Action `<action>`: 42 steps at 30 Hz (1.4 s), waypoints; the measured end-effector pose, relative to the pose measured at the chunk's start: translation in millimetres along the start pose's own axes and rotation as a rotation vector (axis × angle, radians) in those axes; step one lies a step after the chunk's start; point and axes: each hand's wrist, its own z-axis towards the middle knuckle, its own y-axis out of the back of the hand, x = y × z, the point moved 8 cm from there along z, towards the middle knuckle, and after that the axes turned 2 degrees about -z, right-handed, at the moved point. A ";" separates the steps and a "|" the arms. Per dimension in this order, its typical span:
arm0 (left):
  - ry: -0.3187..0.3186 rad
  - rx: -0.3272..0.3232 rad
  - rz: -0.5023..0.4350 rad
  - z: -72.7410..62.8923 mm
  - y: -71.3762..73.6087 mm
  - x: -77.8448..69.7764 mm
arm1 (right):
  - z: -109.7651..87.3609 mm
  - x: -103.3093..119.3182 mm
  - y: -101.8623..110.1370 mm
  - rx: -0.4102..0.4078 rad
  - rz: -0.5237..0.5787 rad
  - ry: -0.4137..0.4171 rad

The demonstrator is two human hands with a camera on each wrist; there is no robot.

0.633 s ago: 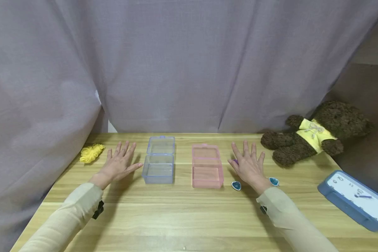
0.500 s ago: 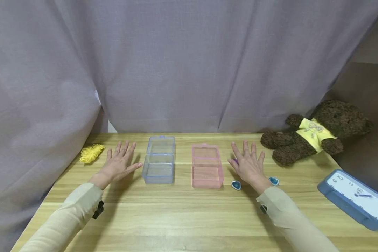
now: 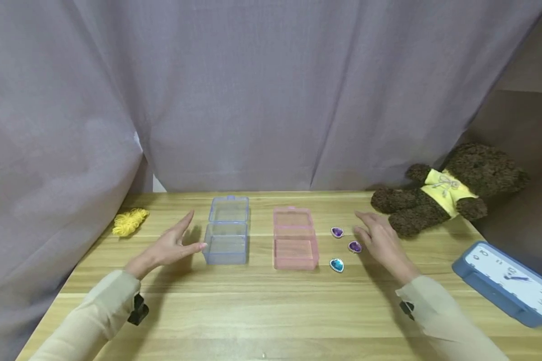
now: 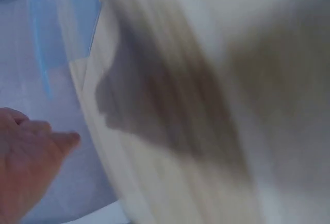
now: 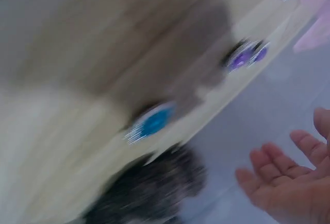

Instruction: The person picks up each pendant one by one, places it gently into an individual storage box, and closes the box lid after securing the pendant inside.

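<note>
My left hand [image 3: 164,247] is held over the table with nothing in it, its thumb tip right at the left side of the clear blue box [image 3: 226,245]. To the right of that stands a clear pink box [image 3: 294,253]; both boxes have their lids folded back. My right hand [image 3: 381,243], also holding nothing, has its fingers loosely bent beside two purple gems with pale beaded rims, a nearer one [image 3: 354,246] and a farther one [image 3: 337,232]. A blue gem [image 3: 336,265] lies in front of them. Another blue gem [image 5: 154,122] shows in the right wrist view, hidden in the head view.
A yellow yarn bundle [image 3: 130,222] lies at the table's left edge. On the right are a brown teddy bear [image 3: 406,200] in a yellow shirt and a blue-framed clock [image 3: 506,296]. A grey curtain [image 3: 253,100] hangs behind the table [image 3: 235,321].
My right hand has shifted right and turned, its spread fingers now drawn together, uncovering the purple gems and covering one blue gem. The left hand has turned onto its side, thumb apart.
</note>
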 end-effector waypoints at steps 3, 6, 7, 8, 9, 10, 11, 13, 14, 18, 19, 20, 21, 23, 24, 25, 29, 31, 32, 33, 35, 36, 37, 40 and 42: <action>-0.026 0.043 -0.177 -0.6 -11.0 -3.4 | -11.5 -21.7 9.5 -0.011 0.017 -0.007; -0.041 0.087 -0.327 0.6 -23.1 -4.8 | -23.3 -41.8 6.6 0.080 0.011 -0.044; -0.039 0.097 -0.374 1.3 -26.8 -4.3 | -26.7 -47.2 4.1 0.119 0.006 -0.055; -0.033 0.104 -0.411 2.0 -30.1 -3.7 | -29.7 -52.0 1.6 0.154 0.008 -0.067; -0.026 0.107 -0.441 2.7 -33.2 -3.0 | -32.6 -55.9 -0.5 0.178 0.009 -0.073; -0.023 0.112 -0.464 3.5 -36.0 -2.6 | -35.2 -58.9 -2.5 0.199 0.008 -0.076; -0.019 0.115 -0.476 4.3 -38.7 -2.2 | -37.4 -61.3 -4.0 0.213 0.005 -0.078; -0.014 0.117 -0.492 5.6 -43.0 -1.5 | -39.9 -64.3 -6.3 0.227 -0.007 -0.074; -0.011 0.116 -0.495 5.9 -44.7 -1.3 | -40.9 -65.6 -7.7 0.232 -0.009 -0.076; -0.007 0.094 -0.514 8.4 -48.1 -1.2 | -42.0 -68.3 -11.3 0.247 -0.013 -0.083; -0.005 0.085 -0.516 9.0 -48.3 -0.9 | -42.0 -68.6 -11.8 0.253 -0.001 -0.090; -0.002 0.078 -0.516 9.6 -48.6 -0.3 | -42.0 -68.2 -11.9 0.257 0.013 -0.095; 0.000 0.071 -0.520 10.2 -48.8 0.3 | -41.5 -67.5 -11.7 0.262 0.038 -0.103; 0.007 0.058 -0.522 11.1 -48.8 1.5 | -39.5 -63.4 -9.7 0.265 0.099 -0.120; 0.008 0.051 -0.521 11.5 -48.5 1.8 | -37.0 -59.8 -7.6 0.257 0.122 -0.128; 0.011 0.045 -0.517 11.6 -48.4 2.5 | -33.7 -54.7 -5.1 0.245 0.153 -0.139; 0.013 0.026 -0.523 11.7 -45.9 3.5 | -8.8 -18.7 4.0 0.177 0.293 -0.148; 0.009 0.027 -0.537 11.6 -45.1 3.6 | 6.7 8.3 1.6 0.167 0.410 -0.145; 0.006 0.029 -0.548 11.7 -45.0 3.6 | 14.4 23.6 -1.4 0.172 0.466 -0.138; 0.002 0.032 -0.563 11.8 -45.1 3.6 | 21.4 39.3 -5.8 0.178 0.524 -0.134; -0.005 0.041 -0.589 12.1 -45.8 3.7 | 34.0 72.4 -17.3 0.198 0.636 -0.128; -0.006 0.045 -0.595 12.3 -46.4 3.9 | 39.4 89.4 -24.0 0.211 0.677 -0.124; -0.008 0.050 -0.600 12.4 -47.0 4.1 | 44.1 106.2 -30.9 0.222 0.709 -0.116; -0.004 0.057 -0.612 13.0 -48.7 4.0 | 54.5 151.2 -53.9 0.273 0.783 -0.093; -0.004 0.060 -0.616 13.5 -49.5 2.9 | 59.5 176.5 -69.1 0.312 0.825 -0.076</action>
